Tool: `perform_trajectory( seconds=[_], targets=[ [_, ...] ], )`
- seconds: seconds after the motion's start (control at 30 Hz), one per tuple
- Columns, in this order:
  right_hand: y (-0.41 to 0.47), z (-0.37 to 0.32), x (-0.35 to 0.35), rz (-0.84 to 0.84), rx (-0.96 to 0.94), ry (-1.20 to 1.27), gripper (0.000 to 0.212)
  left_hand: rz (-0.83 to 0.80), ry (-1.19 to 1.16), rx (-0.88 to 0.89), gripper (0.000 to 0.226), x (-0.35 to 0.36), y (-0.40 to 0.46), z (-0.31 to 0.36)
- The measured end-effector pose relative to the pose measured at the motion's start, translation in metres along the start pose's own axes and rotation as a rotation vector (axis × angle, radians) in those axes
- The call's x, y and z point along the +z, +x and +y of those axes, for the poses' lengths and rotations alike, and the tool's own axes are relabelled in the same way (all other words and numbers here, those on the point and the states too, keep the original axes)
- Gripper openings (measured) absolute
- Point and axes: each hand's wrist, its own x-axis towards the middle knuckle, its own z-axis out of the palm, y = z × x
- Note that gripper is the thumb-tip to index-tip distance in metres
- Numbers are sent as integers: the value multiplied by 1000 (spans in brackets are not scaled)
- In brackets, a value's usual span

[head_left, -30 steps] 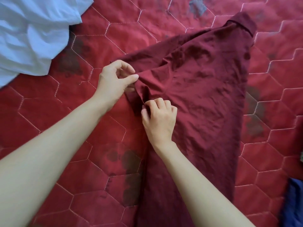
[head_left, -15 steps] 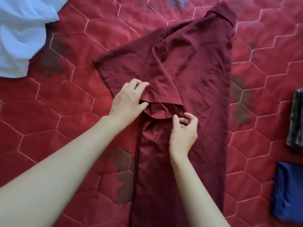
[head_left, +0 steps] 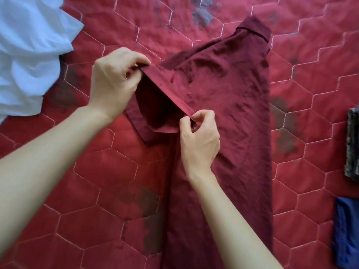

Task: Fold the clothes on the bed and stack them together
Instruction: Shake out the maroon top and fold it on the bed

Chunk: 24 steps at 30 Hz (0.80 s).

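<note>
Maroon cotton shirt (head_left: 229, 105) on red quilted bedcover (head_left: 97, 171); left hand (head_left: 114, 80), right hand (head_left: 198, 136) each pinching sleeve hem (head_left: 167, 90) ends.

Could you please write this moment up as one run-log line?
step: folding sleeve | left hand: pinches sleeve hem | right hand: pinches hem's other end | maroon shirt: on red quilt, part-folded

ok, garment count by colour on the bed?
Maroon: 1, the maroon shirt, its sleeve hem pinched by the left hand and the right hand
White: 1, white garment
Blue: 1, blue garment
Dark patterned: 1, patterned garment
Total: 4
</note>
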Motion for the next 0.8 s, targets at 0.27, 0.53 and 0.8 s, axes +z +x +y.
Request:
perform_trajectory(
  seconds=[0.27,0.53,0.8],
  targets=[
    [-23,-4,66,-319,44,-249,35,-119,-214,-709,28,17,-36,-67],
    [-47,2,57,-66,-447,-216,61,23,-585,-779,29,4,-18,-79],
    [-62,17,59,-210,-329,-138,46,-180,-734,-1057,21,4,-24,-75]
  ],
)
